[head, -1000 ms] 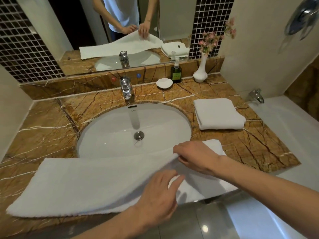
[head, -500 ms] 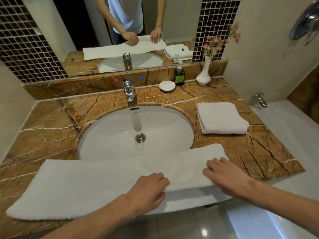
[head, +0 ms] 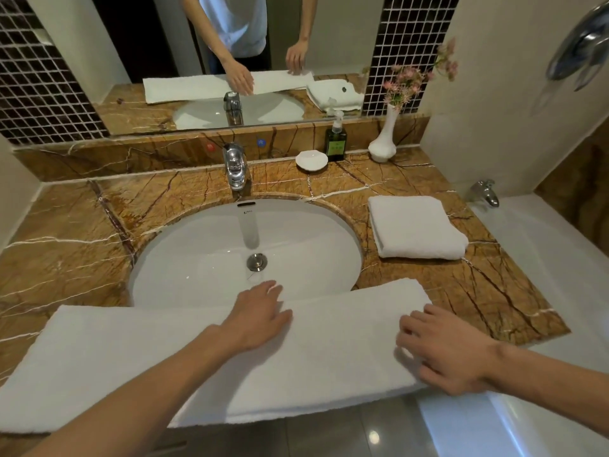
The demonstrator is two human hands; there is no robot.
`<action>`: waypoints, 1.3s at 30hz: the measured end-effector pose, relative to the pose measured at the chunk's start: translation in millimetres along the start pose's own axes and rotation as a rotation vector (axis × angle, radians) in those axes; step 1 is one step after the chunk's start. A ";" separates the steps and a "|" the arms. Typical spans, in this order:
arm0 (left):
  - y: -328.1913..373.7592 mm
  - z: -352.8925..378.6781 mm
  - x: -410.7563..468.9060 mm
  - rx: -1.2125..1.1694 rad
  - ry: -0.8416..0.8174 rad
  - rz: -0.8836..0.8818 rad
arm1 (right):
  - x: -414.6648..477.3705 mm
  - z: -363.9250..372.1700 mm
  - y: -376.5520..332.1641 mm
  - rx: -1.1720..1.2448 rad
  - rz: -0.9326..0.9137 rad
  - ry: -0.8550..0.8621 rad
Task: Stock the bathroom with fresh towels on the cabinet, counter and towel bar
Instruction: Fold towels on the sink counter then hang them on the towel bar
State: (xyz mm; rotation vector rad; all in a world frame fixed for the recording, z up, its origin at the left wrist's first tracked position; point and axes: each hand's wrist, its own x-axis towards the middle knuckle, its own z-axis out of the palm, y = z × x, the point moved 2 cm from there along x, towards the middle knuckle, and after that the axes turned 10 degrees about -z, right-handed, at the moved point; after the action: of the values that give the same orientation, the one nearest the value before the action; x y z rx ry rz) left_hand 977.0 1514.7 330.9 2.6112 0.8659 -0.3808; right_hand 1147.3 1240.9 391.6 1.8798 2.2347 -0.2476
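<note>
Left hand [head: 260, 316]: palm down, fingers straight and slightly spread, pressing flat on the long towel [head: 148, 361] at its far edge. Fingertips reach the front rim of the sink [head: 197, 255]. Nothing gripped.

Right hand [head: 441, 351]: fingers spread, pointing left, lying on top of the long towel's right end, front-right of the sink. No pinch visible. Cannot tell whether the thumb tucks under the near edge.

Long towel: white, folded lengthwise into a band, lying flat on the surface [head: 66, 245] in front of the sink. Long axis runs left to right along the surface's front edge, slightly skewed, with the right end farther back than the left. Far edge covers the sink's front rim. Near edge overhangs the surface's front, where a second layer shows below the top one.

Folded towel [head: 415, 225]: white, squared stack, right of the sink, apart from the long towel.

Behind the sink: chrome tap [head: 235, 166] at centre. To its right stand a white dish [head: 311, 159], a green pump bottle [head: 336, 140] and a white vase [head: 382, 143] with pink flowers.

Mirror [head: 148, 44] above the tap reflects both hands on the long towel. White tub [head: 543, 258] lies far right of the sink.
</note>
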 end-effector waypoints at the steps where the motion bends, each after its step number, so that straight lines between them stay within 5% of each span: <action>1: -6.2 1.1 6.4 -0.013 -0.092 -0.062 | 11.8 -3.2 2.7 0.033 0.029 0.001; 4: -18.4 4.0 16.2 0.012 -0.287 -0.180 | 60.2 -13.1 8.0 0.155 0.132 0.036; 12: -13.4 -18.3 12.9 -0.113 -0.258 0.007 | 173.0 -15.6 -9.0 0.728 0.270 -0.128; 19: -13.2 -25.3 -0.5 -0.046 -0.113 0.107 | 175.3 -9.5 -14.2 0.645 0.251 -0.077; 26: -8.0 -22.6 -0.5 -0.141 -0.226 0.019 | 160.7 -22.6 -9.3 0.451 0.154 0.019; 39: 4.5 -26.8 3.3 -0.209 -0.468 -0.021 | 118.4 -42.4 45.8 0.415 0.269 -0.717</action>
State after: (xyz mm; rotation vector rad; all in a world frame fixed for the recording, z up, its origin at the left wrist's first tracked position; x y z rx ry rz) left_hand 986.0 1524.2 354.9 2.1896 0.7242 -0.8189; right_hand 1170.7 1372.3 401.2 1.8296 1.5072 -1.1936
